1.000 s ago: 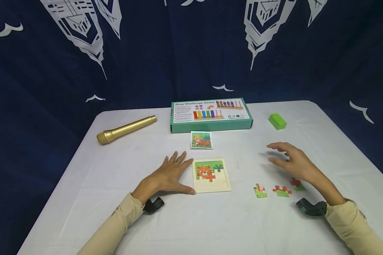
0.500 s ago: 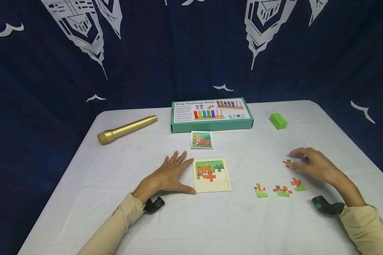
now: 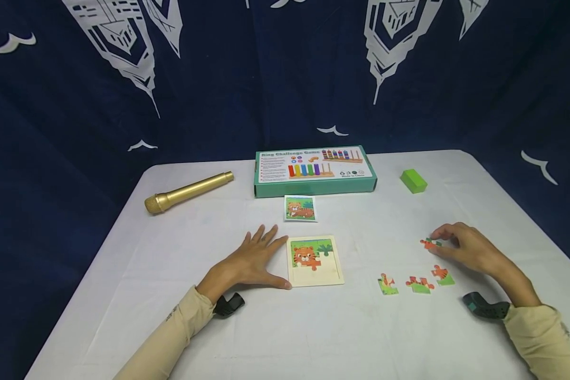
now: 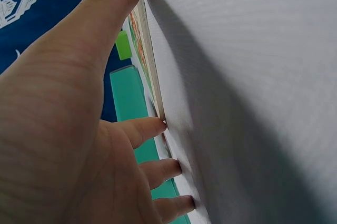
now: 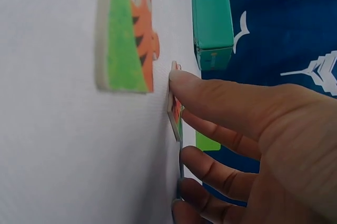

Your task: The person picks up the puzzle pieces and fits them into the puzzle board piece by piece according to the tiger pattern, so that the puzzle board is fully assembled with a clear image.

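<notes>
My left hand [image 3: 252, 261] lies spread on the table, its thumb and index finger touching the left edge of a wooden puzzle board [image 3: 331, 275]. A tiger's face and some greenery fill the board's upper part; the lower right shows bare wood. At the right, my right hand [image 3: 472, 252] pinches an orange and green puzzle piece [image 3: 427, 244] between thumb and fingers, low at the tabletop. In the right wrist view the thumb presses one edge of this puzzle piece [image 5: 175, 112]. Nearer me lie three loose pieces: a left one [image 3: 387, 285], a middle one [image 3: 420, 285] and a right one [image 3: 443, 274].
Behind the board lies a small tiger picture card [image 3: 300, 209], in front of a green Ring Challenge Game box [image 3: 313, 188]. A gold microphone [image 3: 190, 193] lies at the back left, and a green block [image 3: 414, 181] at the back right. A dark blue patterned cloth hangs behind the table.
My right hand has moved right and lowered to the far puzzle piece, and its thumb and fingers have closed on it. The left hand stays at the board.
</notes>
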Demonstrator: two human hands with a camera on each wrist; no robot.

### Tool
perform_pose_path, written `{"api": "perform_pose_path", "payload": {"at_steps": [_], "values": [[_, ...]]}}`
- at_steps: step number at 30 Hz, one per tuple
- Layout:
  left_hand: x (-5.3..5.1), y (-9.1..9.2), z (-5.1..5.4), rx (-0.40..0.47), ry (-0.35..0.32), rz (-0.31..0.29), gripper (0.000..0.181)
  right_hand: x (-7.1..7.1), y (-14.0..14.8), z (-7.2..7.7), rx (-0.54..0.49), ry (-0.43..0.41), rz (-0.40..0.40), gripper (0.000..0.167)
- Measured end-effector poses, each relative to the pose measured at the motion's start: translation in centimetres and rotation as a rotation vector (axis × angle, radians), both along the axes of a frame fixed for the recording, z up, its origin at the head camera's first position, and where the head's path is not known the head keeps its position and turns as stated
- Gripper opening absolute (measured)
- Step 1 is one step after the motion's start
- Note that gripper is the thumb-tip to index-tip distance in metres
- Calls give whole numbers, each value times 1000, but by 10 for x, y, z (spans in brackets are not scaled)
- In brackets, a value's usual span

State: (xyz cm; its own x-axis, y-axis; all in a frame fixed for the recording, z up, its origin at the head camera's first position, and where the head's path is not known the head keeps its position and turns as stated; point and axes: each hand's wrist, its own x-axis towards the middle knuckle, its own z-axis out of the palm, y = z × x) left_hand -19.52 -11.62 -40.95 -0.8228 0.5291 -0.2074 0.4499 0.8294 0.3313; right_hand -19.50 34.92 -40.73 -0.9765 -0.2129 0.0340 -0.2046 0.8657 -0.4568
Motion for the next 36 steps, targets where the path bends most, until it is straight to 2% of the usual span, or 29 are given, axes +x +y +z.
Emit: {"api": "perform_pose_path", "payload": {"at_steps": [14,21,30,36], "values": [[0,0,1,1,-6,7,110,-1,-4,-4,-22,63,19,28],[0,0,0,-3,-8,6,110,1,-6,-5,-21,43,-9,31],[0,0,0,-6,-6,6,110,3,-5,-6,-30,116,4,26],[0,0,0,-9,-10,6,110,3,-5,-6,-38,121,3,24]]}}
